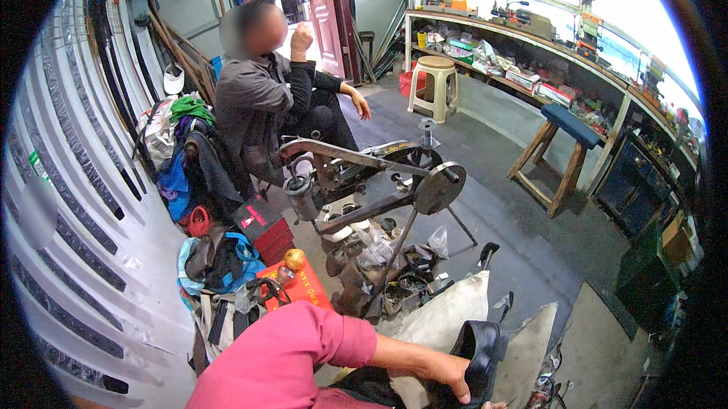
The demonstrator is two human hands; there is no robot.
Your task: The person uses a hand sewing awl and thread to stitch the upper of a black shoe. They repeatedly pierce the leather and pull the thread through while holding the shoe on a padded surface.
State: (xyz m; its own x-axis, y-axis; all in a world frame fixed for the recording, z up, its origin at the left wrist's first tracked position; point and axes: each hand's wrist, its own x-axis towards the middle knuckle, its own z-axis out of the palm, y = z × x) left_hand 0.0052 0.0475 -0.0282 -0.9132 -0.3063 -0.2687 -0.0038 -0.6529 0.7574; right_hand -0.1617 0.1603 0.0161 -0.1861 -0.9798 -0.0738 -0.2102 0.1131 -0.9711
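My left arm, in a pink sleeve, reaches across the lower middle. My left hand is closed on a black leather shoe, whose heel end points up. The thumb lies near the shoe's lower part. Only a bit of my right hand shows at the bottom edge, close to the shoe; its fingers are mostly cut off. Under and behind the shoe spreads an off-white cloth. A hand-cranked shoe-repair sewing machine stands on thin legs farther ahead.
Another person sits beyond the machine. Small parts and plastic bags crowd its base. An orange-red box bears a round yellowish fruit. Bags pile along the left wall. A blue-topped stool and a beige stool stand near the workbench.
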